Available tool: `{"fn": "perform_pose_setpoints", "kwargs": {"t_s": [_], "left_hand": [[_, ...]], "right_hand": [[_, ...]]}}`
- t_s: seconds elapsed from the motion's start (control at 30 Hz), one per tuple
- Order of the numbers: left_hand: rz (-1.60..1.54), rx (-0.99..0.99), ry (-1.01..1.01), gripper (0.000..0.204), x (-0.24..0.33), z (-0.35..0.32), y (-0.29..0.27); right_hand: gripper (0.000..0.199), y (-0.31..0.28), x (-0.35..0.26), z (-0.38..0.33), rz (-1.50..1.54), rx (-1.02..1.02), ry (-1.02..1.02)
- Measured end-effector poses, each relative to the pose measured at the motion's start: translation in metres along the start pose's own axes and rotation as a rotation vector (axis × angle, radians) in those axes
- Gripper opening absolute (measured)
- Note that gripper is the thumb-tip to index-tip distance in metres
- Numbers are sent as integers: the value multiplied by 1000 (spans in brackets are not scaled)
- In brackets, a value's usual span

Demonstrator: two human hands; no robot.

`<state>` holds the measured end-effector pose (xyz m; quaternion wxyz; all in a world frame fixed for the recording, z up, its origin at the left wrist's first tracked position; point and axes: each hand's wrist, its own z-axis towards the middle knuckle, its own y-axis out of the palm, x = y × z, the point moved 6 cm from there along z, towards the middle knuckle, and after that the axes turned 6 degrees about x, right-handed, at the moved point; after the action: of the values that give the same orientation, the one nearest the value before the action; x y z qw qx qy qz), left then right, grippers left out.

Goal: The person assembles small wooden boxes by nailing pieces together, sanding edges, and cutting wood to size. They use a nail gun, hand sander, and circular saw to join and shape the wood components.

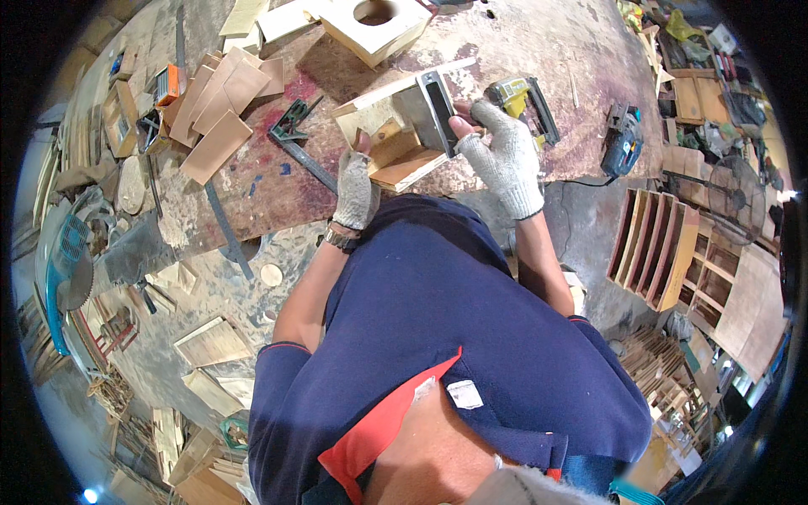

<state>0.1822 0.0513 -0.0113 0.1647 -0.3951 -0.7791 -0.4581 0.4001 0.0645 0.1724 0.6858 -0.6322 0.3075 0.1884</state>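
Circular saw: a blue one (63, 261) is at the far left, its toothed blade visible.
Thin panels: several brown panels (220, 101) lie overlapping on the workbench (290, 210).
Clamp: a green-and-black clamp (290, 126) with a grey bar lies between these panels and the left hand (357, 189).
Left hand: in a fingerless grey glove, it is closed on the near left edge of the open wooden box, thumb upward.
Holed box: a pale box (362, 35) with a round opening stands beyond.
Open wooden box: it (396, 147) is at the bench's near edge, between both hands.
Dark piece: a grey-rimmed rectangle (439, 108) stands against the box's right side.
Right hand: gloved also, apart from the left, this hand (505, 160) touches the dark piece with its fingertips; whether it grips, one cannot tell.
Nail gun: yellow and black (526, 99), it lies just beyond the right hand.
Power tool: a blue one (623, 143) lies farther right.
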Motion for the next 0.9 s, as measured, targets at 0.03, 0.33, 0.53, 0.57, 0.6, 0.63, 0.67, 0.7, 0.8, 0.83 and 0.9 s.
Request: {"fn": "perform_pose_setpoints", "kwargs": {"t_s": [0.03,0.33,0.53,0.57,0.6,0.63,0.67,0.7,0.8,0.83,0.9], "left_hand": [[7,-21,1,48,0,1,2],[-37,-114,-2,60,4,-6,11],[-34,26,-66,61,1,-1,1],[-23,51,-68,60,2,-2,0],[-14,56,-64,60,3,-4,2],[-1,46,-48,59,5,-5,4],[6,61,-49,59,6,-7,4],[18,61,-36,59,7,-8,5],[19,33,-36,58,7,-6,4],[18,22,-37,58,6,-4,2],[76,48,1,59,5,0,-4]], "right_hand": [[32,0,-3,1,45,35,-35],[46,-7,-17,-8,103,48,-62],[53,-6,-38,-22,-92,96,-182],[52,-6,-39,-24,-133,118,-201],[50,-5,-38,-24,-119,125,-176],[47,-3,-37,-24,-98,134,-155],[44,-2,-35,-25,-77,143,-132],[44,-2,-34,-25,-69,152,-125],[42,-1,-33,-27,-43,181,-121],[42,-2,-33,-28,-34,192,-135],[41,-3,-35,-29,-28,202,-148]]}}
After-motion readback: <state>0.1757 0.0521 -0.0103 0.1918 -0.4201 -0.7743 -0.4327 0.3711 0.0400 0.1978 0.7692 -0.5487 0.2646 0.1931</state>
